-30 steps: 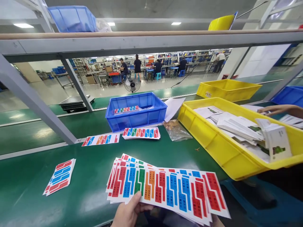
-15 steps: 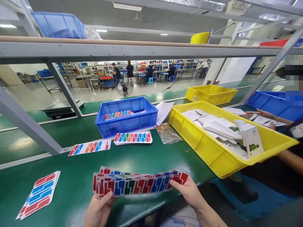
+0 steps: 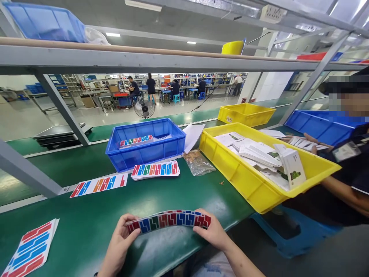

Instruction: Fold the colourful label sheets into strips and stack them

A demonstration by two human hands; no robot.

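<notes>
Between my two hands a stack of sticker sheets (image 3: 172, 219), printed with red, blue, green and orange shapes, bows upward in an arch above the green table. My left hand (image 3: 122, 236) grips its left end, thumb in front and fingers behind. At the right end my right hand (image 3: 211, 231) holds it the same way. Farther back lies a pile of similar sheets (image 3: 155, 169), beside a single strip (image 3: 99, 184) with some stickers gone. Another pile (image 3: 30, 248) rests at the left. More sheets (image 3: 136, 141) are inside the blue bin (image 3: 144, 154).
A yellow bin (image 3: 230, 175) full of white printed cards stands at the right, overhanging the table edge. Near it lies a clear plastic bag (image 3: 198, 163). A co-worker's hands (image 3: 311, 140) hold papers behind that bin. A blue stool (image 3: 300, 232) is below. A shelf beam (image 3: 173, 63) crosses above.
The sheets were fanned and uneven; now they are squared into one stack and bent into an arch. My hands have drawn closer together. The view has shifted slightly to the right.
</notes>
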